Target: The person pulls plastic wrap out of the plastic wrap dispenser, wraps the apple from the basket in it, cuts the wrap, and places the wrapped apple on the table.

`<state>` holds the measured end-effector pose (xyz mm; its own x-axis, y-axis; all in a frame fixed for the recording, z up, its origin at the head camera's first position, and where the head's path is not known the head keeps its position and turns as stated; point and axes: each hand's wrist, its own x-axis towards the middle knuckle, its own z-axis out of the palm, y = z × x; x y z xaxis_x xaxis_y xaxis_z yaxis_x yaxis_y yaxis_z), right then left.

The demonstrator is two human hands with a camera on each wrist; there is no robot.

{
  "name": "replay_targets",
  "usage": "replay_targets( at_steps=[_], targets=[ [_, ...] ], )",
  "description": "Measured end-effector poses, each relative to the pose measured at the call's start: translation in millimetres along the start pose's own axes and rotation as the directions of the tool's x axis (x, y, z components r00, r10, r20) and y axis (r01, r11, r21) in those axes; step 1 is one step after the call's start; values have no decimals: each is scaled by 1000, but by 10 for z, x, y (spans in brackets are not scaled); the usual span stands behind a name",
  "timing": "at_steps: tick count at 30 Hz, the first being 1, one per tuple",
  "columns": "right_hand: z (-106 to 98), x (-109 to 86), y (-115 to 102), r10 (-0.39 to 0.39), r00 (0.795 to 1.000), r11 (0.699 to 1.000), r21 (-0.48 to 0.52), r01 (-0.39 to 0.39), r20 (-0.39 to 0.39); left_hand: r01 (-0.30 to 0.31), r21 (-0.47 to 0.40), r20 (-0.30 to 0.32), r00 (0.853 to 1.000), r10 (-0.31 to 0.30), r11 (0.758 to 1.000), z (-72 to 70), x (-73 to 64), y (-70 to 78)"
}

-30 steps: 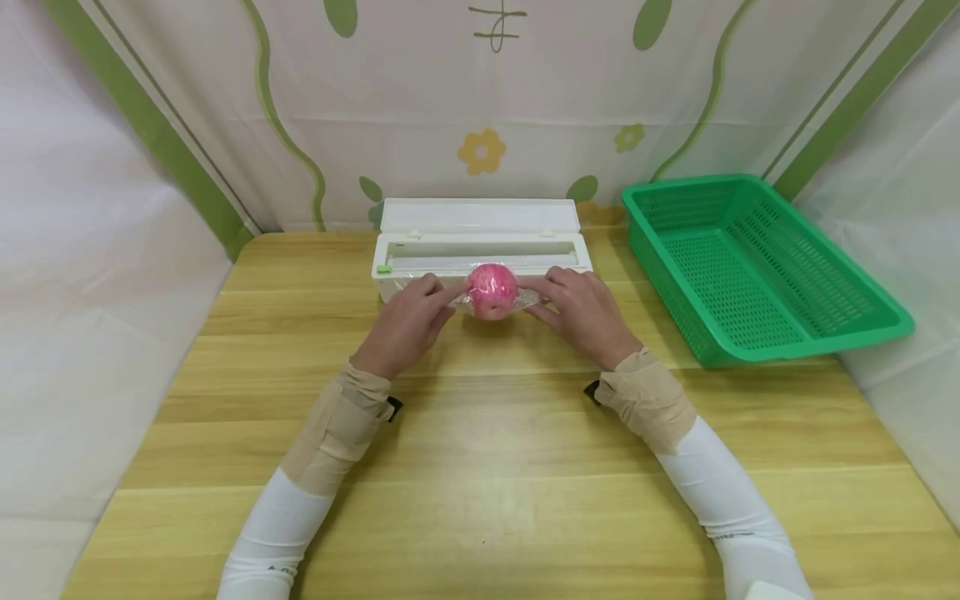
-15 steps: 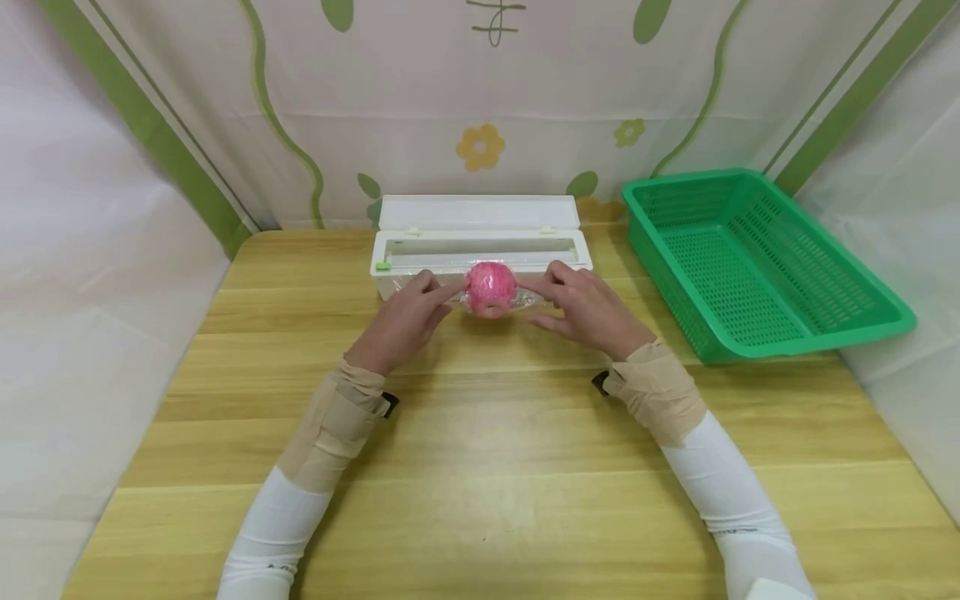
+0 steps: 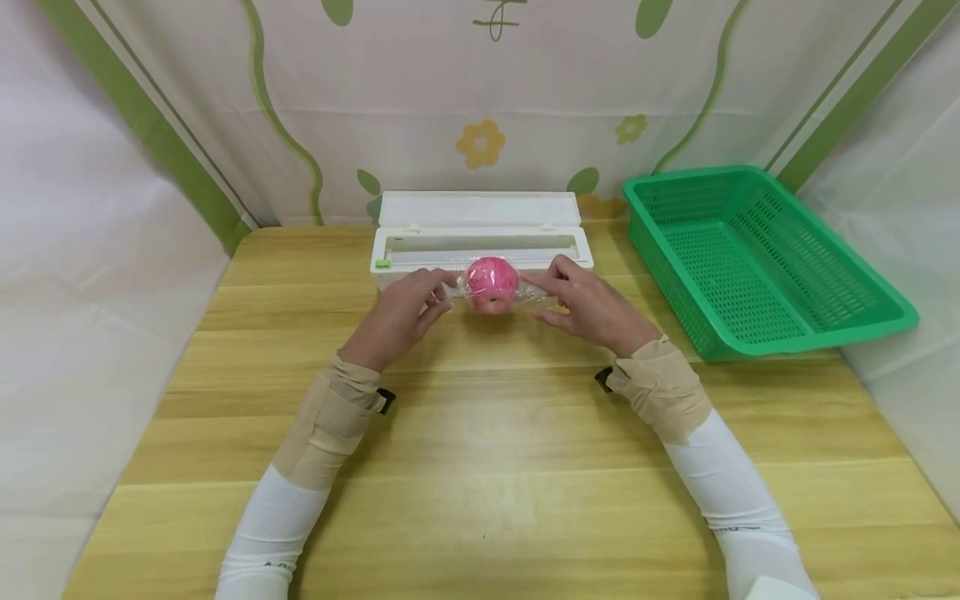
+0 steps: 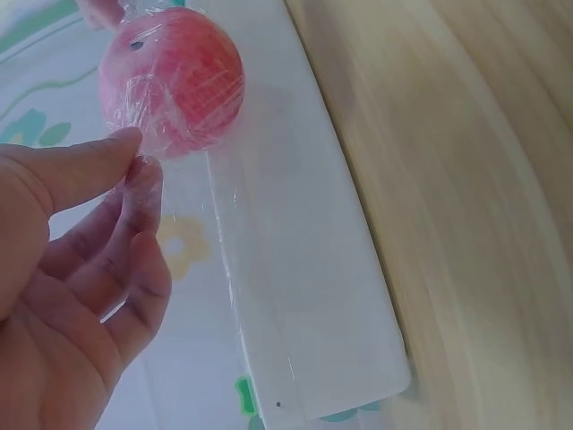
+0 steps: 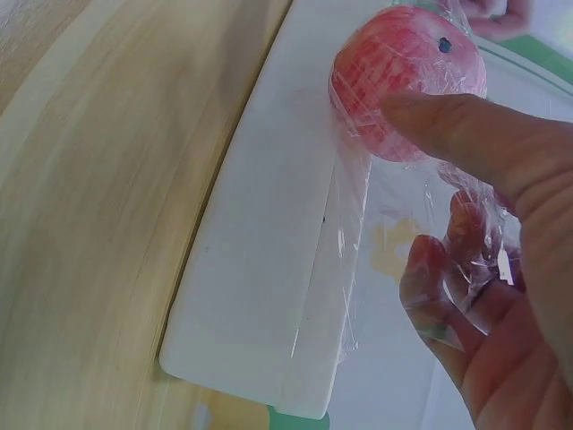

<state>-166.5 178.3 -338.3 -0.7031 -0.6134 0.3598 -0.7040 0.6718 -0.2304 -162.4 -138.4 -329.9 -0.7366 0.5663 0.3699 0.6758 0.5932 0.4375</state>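
Note:
A pink-red apple (image 3: pixel 491 285) sits under clear cling film (image 3: pixel 531 293) at the front of a white cling film dispenser (image 3: pixel 480 233). In the left wrist view, my left hand (image 4: pixel 76 260) pinches bunched film (image 4: pixel 143 157) between thumb and index finger beside the apple (image 4: pixel 175 81). My right hand (image 3: pixel 594 307) is at the apple's right side, its index finger reaching along the film and its thumb spread away. Film drapes over the right hand's bent fingers (image 5: pixel 430 278) in the right wrist view. The apple's underside is hidden.
The dispenser's lid (image 3: pixel 480 208) stands raised at the back, with a green slider (image 3: pixel 383 263) on its left end. A green perforated basket (image 3: pixel 720 333) stands on the right of the wooden table (image 3: pixel 480 483). A patterned curtain (image 3: pixel 405 92) hangs behind.
My left hand has drawn slightly left from the apple, its index finger bending towards the thumb. The right thumb has moved away from its index finger. The apple keeps nearly the same place.

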Motion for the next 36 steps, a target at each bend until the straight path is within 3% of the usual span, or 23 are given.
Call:
replay_targets(
  at_steps=[8,17,21,27,36],
  targets=[
    [9,12,-9,-30,998,998,-65,26,-52,-4,40,-5,1000,4,999,15,-16,1],
    [11,13,1,-44,989,994,-109,29,-139,-8,111,-70,997,16,994,60,-12,27],
    [21,10,23,-75,981,992,-115,55,-178,-21,116,-97,995,32,993,66,-10,7],
    [31,32,35,-128,970,980,-177,91,-208,-59,190,-153,984,89,980,68,-1,-7],
    [68,55,-6,-187,940,971,-198,132,-287,-47,218,-186,978,89,975,97,-4,-6]
  ],
)
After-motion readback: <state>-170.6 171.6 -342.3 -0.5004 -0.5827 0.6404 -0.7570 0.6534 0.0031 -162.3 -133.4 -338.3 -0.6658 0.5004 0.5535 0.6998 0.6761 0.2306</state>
